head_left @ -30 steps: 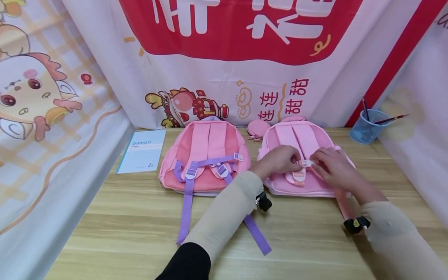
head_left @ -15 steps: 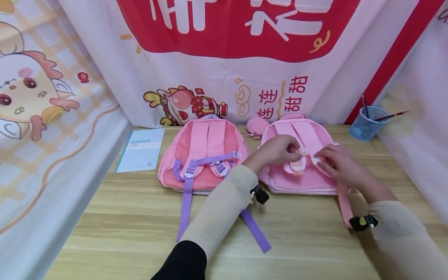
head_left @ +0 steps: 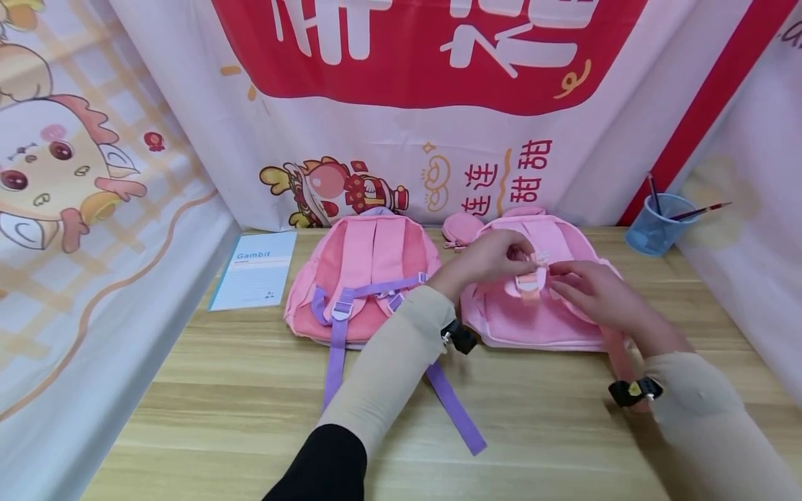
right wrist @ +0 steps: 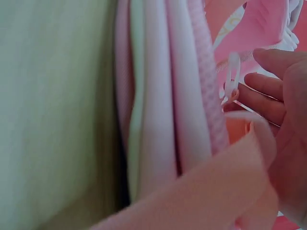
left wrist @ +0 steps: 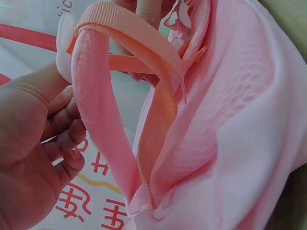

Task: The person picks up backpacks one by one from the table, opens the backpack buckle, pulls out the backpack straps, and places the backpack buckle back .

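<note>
A pink backpack (head_left: pixel 532 323) lies at the right, its back panel with the shoulder straps facing up. Over it, my left hand (head_left: pixel 498 257) pinches a white plastic buckle (left wrist: pixel 64 48) by a pink strap that has orange webbing (left wrist: pixel 124 26) threaded through. My right hand (head_left: pixel 595 292) is beside it, thumb and finger around another white buckle piece (right wrist: pixel 233 72). Both sets of fingertips nearly meet; whether the two pieces are joined is hidden. A white strap adjuster (head_left: pixel 529 282) hangs just below the left fingertips. Orange webbing (right wrist: pixel 211 191) crosses close before the right wrist camera.
Left of it lies a second pink backpack (head_left: pixel 376 257) with purple straps (head_left: pixel 335 355). A Gambit booklet (head_left: pixel 253 271) is at the far left. A small round pink pouch (head_left: pixel 462 228) sits between the bags. A blue pencil cup (head_left: pixel 654 229) stands at the back right.
My hands moved apart slightly, the right one shifting right with its buckle piece, then came together again a little higher over the backpack. The left strap is lifted with the left hand.
</note>
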A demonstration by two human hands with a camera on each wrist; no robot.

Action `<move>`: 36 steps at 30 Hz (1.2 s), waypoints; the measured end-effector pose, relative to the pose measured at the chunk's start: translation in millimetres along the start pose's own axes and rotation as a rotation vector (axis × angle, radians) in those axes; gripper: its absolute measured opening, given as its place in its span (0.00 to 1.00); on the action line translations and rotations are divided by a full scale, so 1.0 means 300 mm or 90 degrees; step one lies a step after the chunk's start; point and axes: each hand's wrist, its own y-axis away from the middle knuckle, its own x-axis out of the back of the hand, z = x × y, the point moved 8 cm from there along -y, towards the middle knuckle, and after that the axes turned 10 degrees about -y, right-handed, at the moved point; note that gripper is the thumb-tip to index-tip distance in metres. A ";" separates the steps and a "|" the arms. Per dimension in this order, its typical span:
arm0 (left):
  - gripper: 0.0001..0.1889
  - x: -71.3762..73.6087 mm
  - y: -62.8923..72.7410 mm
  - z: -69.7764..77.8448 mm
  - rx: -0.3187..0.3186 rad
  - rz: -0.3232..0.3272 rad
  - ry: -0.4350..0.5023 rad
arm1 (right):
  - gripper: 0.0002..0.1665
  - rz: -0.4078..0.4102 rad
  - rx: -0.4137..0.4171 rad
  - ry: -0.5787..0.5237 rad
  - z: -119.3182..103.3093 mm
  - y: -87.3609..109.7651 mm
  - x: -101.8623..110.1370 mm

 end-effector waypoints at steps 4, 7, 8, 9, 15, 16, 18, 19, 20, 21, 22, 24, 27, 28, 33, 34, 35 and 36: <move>0.08 0.016 -0.006 0.000 -0.011 0.012 0.006 | 0.31 -0.009 -0.056 -0.039 0.009 -0.025 -0.008; 0.09 0.023 -0.009 -0.007 0.002 0.010 0.018 | 0.29 0.007 -0.087 -0.080 0.025 -0.036 -0.002; 0.09 0.026 -0.010 -0.008 0.006 0.009 0.024 | 0.29 0.016 -0.092 -0.097 0.030 -0.037 0.003; 0.09 0.028 -0.010 -0.011 0.012 0.007 0.029 | 0.28 0.027 -0.096 -0.124 0.037 -0.036 0.010; 0.11 0.035 -0.008 -0.023 0.024 -0.004 0.032 | 0.26 0.093 -0.084 -0.270 0.051 -0.018 0.063; 0.11 0.035 -0.007 -0.023 0.021 -0.006 0.030 | 0.26 0.099 -0.080 -0.280 0.049 -0.015 0.070; 0.11 0.033 -0.004 -0.022 0.011 -0.006 0.026 | 0.26 0.107 -0.077 -0.284 0.046 -0.012 0.084; 0.11 0.032 -0.003 -0.022 0.006 -0.006 0.026 | 0.27 0.108 -0.083 -0.278 0.044 -0.010 0.089; 0.11 0.030 -0.002 -0.021 0.000 -0.004 0.026 | 0.28 0.109 -0.092 -0.275 0.044 -0.009 0.094; 0.11 0.028 -0.002 -0.021 -0.005 -0.001 0.027 | 0.30 0.107 -0.104 -0.268 0.043 -0.008 0.096; 0.10 0.027 -0.002 -0.021 -0.009 0.001 0.028 | 0.32 0.102 -0.117 -0.260 0.043 -0.009 0.098; 0.10 0.026 -0.001 -0.021 -0.016 0.007 0.032 | 0.33 0.086 -0.141 -0.247 0.041 -0.010 0.097; 0.10 0.023 -0.002 -0.021 -0.020 0.009 0.036 | 0.32 0.058 -0.162 -0.242 0.035 -0.016 0.089; 0.10 0.022 -0.001 -0.019 -0.023 0.007 0.037 | 0.32 0.050 -0.164 -0.240 0.033 -0.018 0.086; 0.10 0.017 0.001 -0.006 -0.041 0.003 0.032 | 0.32 0.055 -0.187 -0.248 0.024 -0.032 0.077; 0.10 0.016 0.001 -0.005 -0.043 0.004 0.031 | 0.32 0.061 -0.193 -0.252 0.022 -0.034 0.076; 0.10 0.016 0.001 -0.003 -0.046 0.006 0.029 | 0.32 0.067 -0.198 -0.260 0.019 -0.036 0.075; 0.10 0.014 0.000 -0.002 -0.048 0.009 0.030 | 0.31 0.072 -0.201 -0.268 0.015 -0.036 0.074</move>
